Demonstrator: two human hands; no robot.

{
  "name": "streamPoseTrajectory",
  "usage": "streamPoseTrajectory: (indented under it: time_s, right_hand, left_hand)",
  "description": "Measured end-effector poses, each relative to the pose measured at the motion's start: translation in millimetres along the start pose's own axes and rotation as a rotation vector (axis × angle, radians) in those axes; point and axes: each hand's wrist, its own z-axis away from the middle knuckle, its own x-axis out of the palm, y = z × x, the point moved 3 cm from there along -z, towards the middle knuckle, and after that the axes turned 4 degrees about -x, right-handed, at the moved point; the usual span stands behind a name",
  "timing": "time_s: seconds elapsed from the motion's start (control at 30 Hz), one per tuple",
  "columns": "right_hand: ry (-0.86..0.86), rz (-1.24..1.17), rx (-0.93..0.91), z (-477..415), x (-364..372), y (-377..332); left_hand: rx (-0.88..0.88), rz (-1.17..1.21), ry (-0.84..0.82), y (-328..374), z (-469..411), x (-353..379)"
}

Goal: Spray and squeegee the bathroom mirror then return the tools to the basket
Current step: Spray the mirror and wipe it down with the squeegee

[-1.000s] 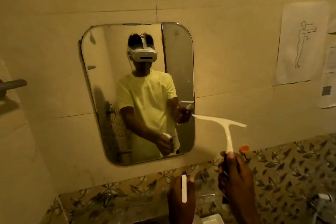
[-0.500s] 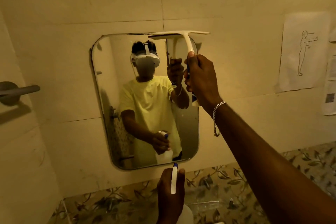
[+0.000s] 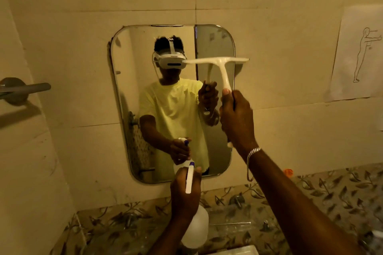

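- Right hand (image 3: 236, 118): fist wrapped round the handle of the white squeegee (image 3: 220, 68), thumb up along the stem. A silver bracelet (image 3: 253, 152) sits at the wrist.
- Squeegee: T-shaped, blade roughly level with a slight tilt, lying across the right half of the mirror (image 3: 172, 101) at about a third of the way down; the blade's right end overhangs the mirror's right edge. Whether the blade presses on the glass cannot be told for certain, though its reflection meets it closely.
- Left hand (image 3: 185, 190): gripping the neck of the white spray bottle (image 3: 195, 230), held low, in front of the mirror's bottom edge. The nozzle, white with a blue tip, points toward the glass.
- Mirror: rounded rectangle fixed to a beige tiled wall (image 3: 279, 6); it reflects the person in a yellow shirt and a headset.
- Surroundings: a grey bar (image 3: 24, 89) projects from the left wall; a paper sheet (image 3: 358, 56) with a line drawing of a figure hangs at right; leaf-patterned tiles (image 3: 321, 196) run below the mirror.
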Motion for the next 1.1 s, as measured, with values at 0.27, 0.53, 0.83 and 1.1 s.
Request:
streamPoseTrajectory:
  time_s: [0.27, 0.53, 0.83, 1.1]
  right_hand:
    - [-0.060, 0.072, 0.170, 141, -14, 91]
    - [-0.154, 0.190, 0.561, 252, -26, 146]
    - [-0.076, -0.090, 0.400, 179, -28, 70]
    - [0.038, -0.204, 0.177, 57, -26, -16]
  left_hand:
    - [0.065, 0.037, 0.039, 19, -23, -16]
    - [0.088, 0.014, 0.074, 42, -24, -34]
    - [0.088, 0.055, 0.116, 46, -21, -59]
    - [0.151, -0.068, 0.164, 76, -46, -70]
